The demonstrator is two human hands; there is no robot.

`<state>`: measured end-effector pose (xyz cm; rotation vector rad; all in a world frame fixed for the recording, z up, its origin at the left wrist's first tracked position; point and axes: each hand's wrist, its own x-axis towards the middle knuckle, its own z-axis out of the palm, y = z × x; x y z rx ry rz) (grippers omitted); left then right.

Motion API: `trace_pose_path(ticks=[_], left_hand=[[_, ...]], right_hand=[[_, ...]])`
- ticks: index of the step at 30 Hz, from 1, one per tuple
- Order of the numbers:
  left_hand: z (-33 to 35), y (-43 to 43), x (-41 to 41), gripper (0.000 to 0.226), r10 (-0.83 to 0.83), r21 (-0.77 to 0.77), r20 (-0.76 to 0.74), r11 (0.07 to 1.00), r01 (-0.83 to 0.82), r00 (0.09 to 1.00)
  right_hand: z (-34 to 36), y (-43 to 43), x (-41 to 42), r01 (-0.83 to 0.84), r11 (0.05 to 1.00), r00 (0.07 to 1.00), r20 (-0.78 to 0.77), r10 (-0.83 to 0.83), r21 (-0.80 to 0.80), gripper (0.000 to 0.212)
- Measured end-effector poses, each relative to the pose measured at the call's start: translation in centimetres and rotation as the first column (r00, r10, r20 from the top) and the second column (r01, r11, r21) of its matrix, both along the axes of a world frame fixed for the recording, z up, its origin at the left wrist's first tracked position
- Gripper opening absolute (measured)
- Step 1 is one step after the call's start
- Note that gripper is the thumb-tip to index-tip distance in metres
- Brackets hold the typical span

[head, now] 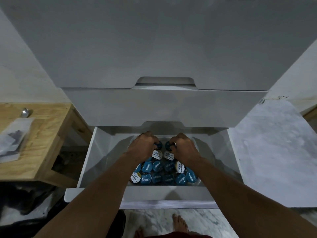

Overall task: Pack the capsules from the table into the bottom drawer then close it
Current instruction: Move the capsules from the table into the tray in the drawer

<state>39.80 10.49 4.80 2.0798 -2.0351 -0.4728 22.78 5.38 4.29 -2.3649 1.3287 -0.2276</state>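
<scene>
- The bottom drawer (86,160) of a white drawer unit (163,40) stands pulled well out, under the middle drawer (163,107).
- The capsules (163,176) sit inside this drawer, packed in rows toward its front wall, lids up and touching one another. Most lids are blue and a few are white, and the lids read EXCELSO.
- The left hand (143,145) reaches into the drawer behind the rows. Its fingers are curled narrow around a blue capsule (158,145), holding it.
- The right hand (184,149) lies just beside the left. Its fingers are curled the same way around a second blue capsule (169,145), and one finger wears a ring (175,143).
- The two held capsules hang side by side, almost touching, just behind two white-lidded capsules (157,154) at the back of the rows.
- A wooden counter (44,138) stands left of the unit. It carries a clear plastic bag (13,140) with something dark in it, and a small round metal object (25,112) lies beyond the bag.
- The marble floor (267,152) runs along the right of the drawer, and bare feet (179,222) show below the drawer front.
</scene>
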Motion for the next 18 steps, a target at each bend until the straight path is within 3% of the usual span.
trace_pose_path(ticks=[18], left_hand=[[0.9,0.0,-0.3,0.027,-0.036,0.041,0.101,0.999,0.032,0.994]], right_hand=[[-0.2,0.0,1.0,0.008,1.0,1.0,-0.008,-0.008,0.021,0.023]])
